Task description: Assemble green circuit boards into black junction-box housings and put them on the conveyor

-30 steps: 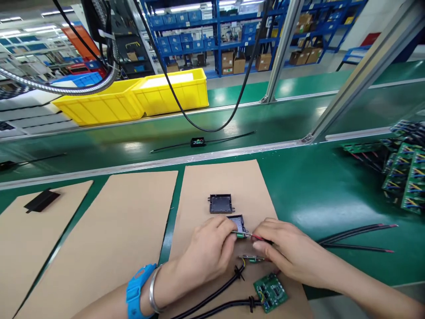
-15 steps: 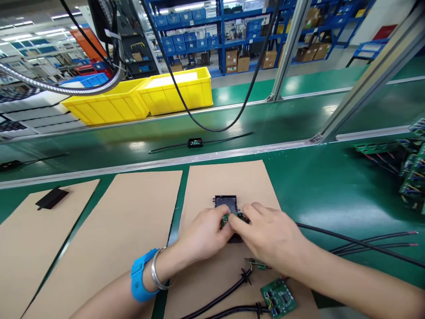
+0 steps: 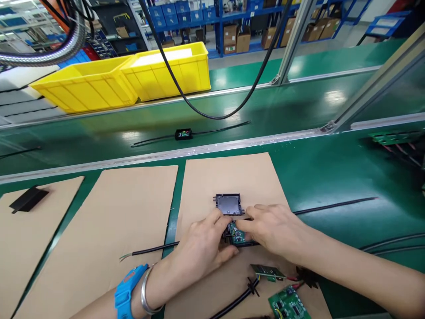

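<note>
A small green circuit board lies in or against a black plastic case half, its cable running out to either side. My left hand grips the left end of the board, thumb in front and fingers behind. At the right end my right hand pinches the same board, its fingertips pressed down near the case edge. Just beyond the fingers lies another black case half, open side up. How deep the board sits is hidden by my fingers. A bare-ended black cable extends to the left.
Nearer to me lie a second green board and a narrow board with black cables. Cardboard sheets cover the bench. A black part rests at left. Behind stand yellow bins; a black cable hangs down in front.
The board and its cable have come down between my hands onto the lower case half, and the cable's bare end now shows at left. The view has tilted down and shifted slightly.
</note>
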Demonstrator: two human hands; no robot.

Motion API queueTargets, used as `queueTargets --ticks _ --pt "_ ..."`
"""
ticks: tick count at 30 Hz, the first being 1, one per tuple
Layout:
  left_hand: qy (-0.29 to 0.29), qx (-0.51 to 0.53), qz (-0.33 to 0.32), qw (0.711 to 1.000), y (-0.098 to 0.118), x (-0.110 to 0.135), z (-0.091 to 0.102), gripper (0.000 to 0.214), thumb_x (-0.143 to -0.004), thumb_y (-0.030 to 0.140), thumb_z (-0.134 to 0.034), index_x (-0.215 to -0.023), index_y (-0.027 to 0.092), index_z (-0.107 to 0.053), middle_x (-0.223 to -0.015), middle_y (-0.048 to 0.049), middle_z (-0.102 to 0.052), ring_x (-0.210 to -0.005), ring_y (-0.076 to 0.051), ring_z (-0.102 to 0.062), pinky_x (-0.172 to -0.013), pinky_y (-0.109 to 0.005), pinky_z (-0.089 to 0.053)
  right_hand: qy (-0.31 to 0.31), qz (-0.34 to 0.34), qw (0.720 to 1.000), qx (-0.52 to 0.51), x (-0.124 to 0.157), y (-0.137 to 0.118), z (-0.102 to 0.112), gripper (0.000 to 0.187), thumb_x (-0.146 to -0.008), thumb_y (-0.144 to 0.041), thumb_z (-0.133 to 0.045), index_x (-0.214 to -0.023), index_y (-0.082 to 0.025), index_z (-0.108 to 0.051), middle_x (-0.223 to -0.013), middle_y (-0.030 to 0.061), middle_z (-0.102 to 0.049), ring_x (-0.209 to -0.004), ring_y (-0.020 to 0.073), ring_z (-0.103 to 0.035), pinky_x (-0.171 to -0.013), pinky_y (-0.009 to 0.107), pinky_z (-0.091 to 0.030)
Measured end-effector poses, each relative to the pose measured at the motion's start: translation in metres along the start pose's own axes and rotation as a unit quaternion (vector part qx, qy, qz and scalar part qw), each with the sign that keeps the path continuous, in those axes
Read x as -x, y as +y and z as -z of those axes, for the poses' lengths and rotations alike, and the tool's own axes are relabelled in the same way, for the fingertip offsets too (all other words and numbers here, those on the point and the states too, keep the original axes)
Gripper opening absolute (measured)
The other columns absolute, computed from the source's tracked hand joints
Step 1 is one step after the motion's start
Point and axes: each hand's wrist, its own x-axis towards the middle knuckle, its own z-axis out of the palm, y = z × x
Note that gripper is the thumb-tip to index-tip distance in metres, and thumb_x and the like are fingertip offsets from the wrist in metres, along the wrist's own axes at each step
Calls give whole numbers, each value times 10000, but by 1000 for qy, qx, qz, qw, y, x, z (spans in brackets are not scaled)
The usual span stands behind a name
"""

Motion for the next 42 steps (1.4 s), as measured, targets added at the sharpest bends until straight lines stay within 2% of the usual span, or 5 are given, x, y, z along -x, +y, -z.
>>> queueTargets --ticks 12,15,23,31,42 --pt "-40 119 30 992 -12 4 14 384 -827 191 -667 -1196 219 -564 -1049 -28 -651 -940 -187 -645 -830 -326 -543 21 -40 999 13 -2 -6 -12 157 -836 -172 -653 -924 -290 -598 -906 46 -496 -762 207 -478 -527 282 -138" --pt "-37 58 35 997 -10 3 17 155 -851 102 -544 -931 196 -638 -883 -14 -673 -819 -187 -653 -743 -324 -535 32 -38 999 -15 -4 -4 -14 125 -839 -190 -664 -892 -287 -606 -919 40 -479 -755 197 -467 -531 285 -135" --pt "87 -156 -42 983 6 9 -5 200 -822 32 -419 -765 184 -537 -678 -13 -533 -544 -157 -503 -484 -272 -426 40 -32 997 -55 -4 -5 -13 192 -836 -133 -655 -949 -283 -620 -885 13 -499 -785 192 -477 -557 284 -209" --pt "3 -386 -82 919 18 14 -21 207 -755 6 -463 -887 148 -536 -781 -63 -561 -619 -210 -528 -494 -306 -460 52 -25 994 -90 -8 -1 -13 128 -794 -161 -719 -826 -249 -631 -829 5 -515 -815 196 -486 -579 282 -276" --pt "109 -230 -66 965 -2 15 -23 225 -855 0 -445 -918 173 -574 -805 -41 -596 -731 -194 -546 -629 -308 -473 -38 -62 996 -57 -52 -13 8 335 -680 -295 -827 -889 -125 -628 -839 81 -646 -831 238 -590 -667 305 -431"
